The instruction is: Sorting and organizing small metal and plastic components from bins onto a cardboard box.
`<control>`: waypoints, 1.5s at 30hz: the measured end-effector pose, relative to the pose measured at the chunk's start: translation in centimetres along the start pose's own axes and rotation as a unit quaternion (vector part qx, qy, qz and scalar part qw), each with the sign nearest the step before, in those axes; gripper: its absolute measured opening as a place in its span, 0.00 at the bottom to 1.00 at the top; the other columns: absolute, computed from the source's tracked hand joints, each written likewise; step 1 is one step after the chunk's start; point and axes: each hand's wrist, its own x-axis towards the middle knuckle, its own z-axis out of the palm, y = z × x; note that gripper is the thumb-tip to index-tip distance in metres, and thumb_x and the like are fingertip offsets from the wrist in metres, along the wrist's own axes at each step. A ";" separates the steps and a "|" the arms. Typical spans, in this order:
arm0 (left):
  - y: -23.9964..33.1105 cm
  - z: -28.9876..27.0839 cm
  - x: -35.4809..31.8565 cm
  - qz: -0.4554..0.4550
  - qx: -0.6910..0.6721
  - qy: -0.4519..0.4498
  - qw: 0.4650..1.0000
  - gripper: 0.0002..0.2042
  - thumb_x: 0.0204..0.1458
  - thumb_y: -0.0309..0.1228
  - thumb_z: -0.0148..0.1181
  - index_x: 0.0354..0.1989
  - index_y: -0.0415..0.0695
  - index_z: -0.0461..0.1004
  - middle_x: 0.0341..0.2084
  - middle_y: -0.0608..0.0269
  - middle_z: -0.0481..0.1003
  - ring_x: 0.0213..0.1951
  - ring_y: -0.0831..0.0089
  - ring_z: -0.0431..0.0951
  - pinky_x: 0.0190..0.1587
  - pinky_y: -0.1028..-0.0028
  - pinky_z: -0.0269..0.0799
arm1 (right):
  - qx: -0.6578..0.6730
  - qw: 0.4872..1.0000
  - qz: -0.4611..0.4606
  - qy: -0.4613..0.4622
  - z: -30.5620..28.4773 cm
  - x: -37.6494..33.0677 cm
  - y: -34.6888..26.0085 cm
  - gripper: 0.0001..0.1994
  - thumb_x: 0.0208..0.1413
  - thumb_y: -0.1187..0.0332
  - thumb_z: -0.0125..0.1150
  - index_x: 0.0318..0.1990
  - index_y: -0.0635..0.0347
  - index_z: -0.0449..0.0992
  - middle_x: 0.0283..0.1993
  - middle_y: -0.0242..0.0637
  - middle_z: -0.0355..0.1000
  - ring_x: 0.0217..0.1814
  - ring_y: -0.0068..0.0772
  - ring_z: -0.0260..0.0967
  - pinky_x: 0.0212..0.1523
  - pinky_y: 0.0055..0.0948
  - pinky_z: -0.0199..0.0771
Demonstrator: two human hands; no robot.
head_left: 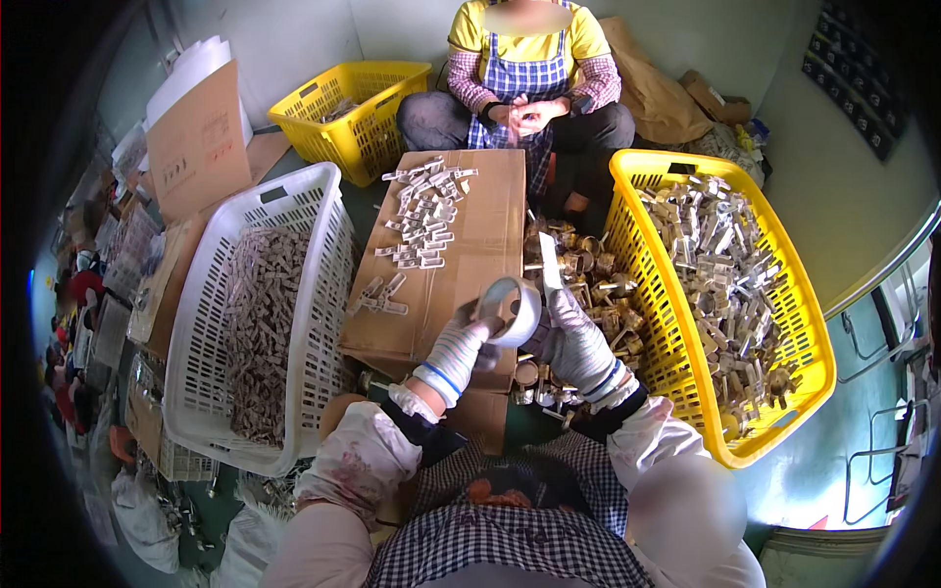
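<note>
My left hand (459, 345), in a striped white glove, grips a roll of white tape (512, 310) over the near end of a cardboard box (480, 245). My right hand (573, 338), gloved too, pinches the free strip of tape (549, 267) that stands up from the roll. On the box top lie several small taped metal pieces (423, 218), with a few more (380, 294) nearer to me on the left.
A white basket (201, 294) of small metal parts stands at left, a yellow basket (647, 176) of metal parts at right, loose brass fittings (588, 269) between box and basket. Another person (527, 73) sits across, hands together. A second yellow basket (377, 108) stands behind.
</note>
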 end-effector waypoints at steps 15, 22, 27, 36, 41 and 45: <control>-2.2 -1.8 0.4 -0.140 -0.120 -0.157 0.970 0.21 0.59 0.48 0.52 0.45 0.40 0.73 0.33 0.62 0.77 0.35 0.69 0.78 0.43 0.70 0.75 | -0.488 0.850 0.104 -0.169 -3.3 -4.2 4.8 0.19 0.63 0.59 0.55 0.55 0.61 0.70 0.44 0.33 0.72 0.46 0.25 0.67 0.50 0.27 0.68; -7.3 -3.1 -3.3 -0.091 0.060 -0.182 0.977 0.15 0.56 0.35 0.59 0.46 0.38 0.74 0.40 0.62 0.77 0.43 0.70 0.77 0.50 0.70 0.71 | -0.606 0.693 0.248 -0.303 -2.6 -5.6 4.8 0.24 0.63 0.54 0.52 0.59 0.61 0.66 0.58 0.48 0.67 0.61 0.44 0.64 0.62 0.38 0.63; -10.5 -3.3 -3.5 -0.207 -0.059 -0.151 0.965 0.19 0.56 0.45 0.59 0.45 0.42 0.73 0.37 0.65 0.75 0.42 0.73 0.74 0.47 0.71 0.71 | -0.636 0.630 0.265 -0.358 -6.0 -6.5 8.5 0.24 0.61 0.53 0.53 0.60 0.58 0.67 0.61 0.51 0.62 0.62 0.50 0.61 0.63 0.41 0.60; -14.7 -4.3 -1.1 -0.155 0.118 -0.103 0.975 0.27 0.50 0.45 0.65 0.51 0.36 0.70 0.42 0.57 0.75 0.43 0.68 0.75 0.46 0.70 0.71 | -0.715 0.600 0.263 -0.243 -2.4 -4.9 0.8 0.27 0.59 0.44 0.51 0.54 0.56 0.73 0.45 0.48 0.76 0.47 0.45 0.74 0.49 0.39 0.72; -15.3 -3.7 -1.3 -0.166 0.234 -0.043 0.957 0.31 0.47 0.44 0.68 0.50 0.30 0.69 0.43 0.51 0.75 0.43 0.66 0.75 0.46 0.71 0.71 | -0.574 0.807 0.138 0.034 1.8 -5.1 -4.2 0.25 0.61 0.53 0.54 0.54 0.68 0.67 0.37 0.43 0.76 0.35 0.28 0.73 0.37 0.29 0.75; -15.4 -2.8 -1.7 -0.106 0.123 -0.016 0.987 0.27 0.48 0.44 0.67 0.45 0.30 0.73 0.39 0.52 0.77 0.39 0.67 0.75 0.45 0.70 0.71 | -0.360 0.929 -0.037 0.076 8.0 -5.8 -8.4 0.20 0.61 0.55 0.54 0.51 0.62 0.72 0.41 0.38 0.77 0.44 0.30 0.75 0.44 0.28 0.75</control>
